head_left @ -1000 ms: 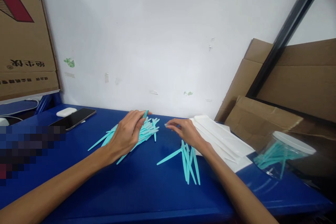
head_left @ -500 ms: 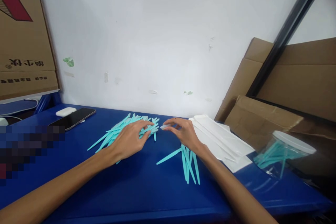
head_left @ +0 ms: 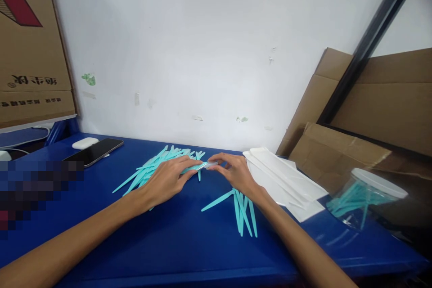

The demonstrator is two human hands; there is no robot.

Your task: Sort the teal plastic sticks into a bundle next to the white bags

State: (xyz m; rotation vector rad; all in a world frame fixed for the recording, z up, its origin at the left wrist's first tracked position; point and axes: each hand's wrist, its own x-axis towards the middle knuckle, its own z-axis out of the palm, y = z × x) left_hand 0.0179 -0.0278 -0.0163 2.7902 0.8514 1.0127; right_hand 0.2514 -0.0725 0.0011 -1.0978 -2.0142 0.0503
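Note:
My left hand (head_left: 170,173) is closed on a slim teal plastic stick (head_left: 191,168), its tip pointing right between thumb and fingers. Facing it, my right hand (head_left: 236,171) pinches a small clear cap (head_left: 209,164) between thumb and fingertips. Cap and stick end meet between the hands; whether one sits inside the other is too small to tell. Behind and under my left hand lies a pile of teal sticks (head_left: 145,173) with pale ends. Several more teal sticks (head_left: 245,211) are fanned out below my right wrist, their upper ends partly hidden by it.
White packets or sheets (head_left: 280,175) lie right of my right hand. Farther right, a clear jar with a white lid (head_left: 364,200) holds teal sticks. A phone (head_left: 96,152) and a white case (head_left: 85,143) rest at the back left. Cardboard (head_left: 340,144) leans at right.
The small gap between my hands has closed: the stick in my left hand now meets the clear cap in my right. The piles have not moved.

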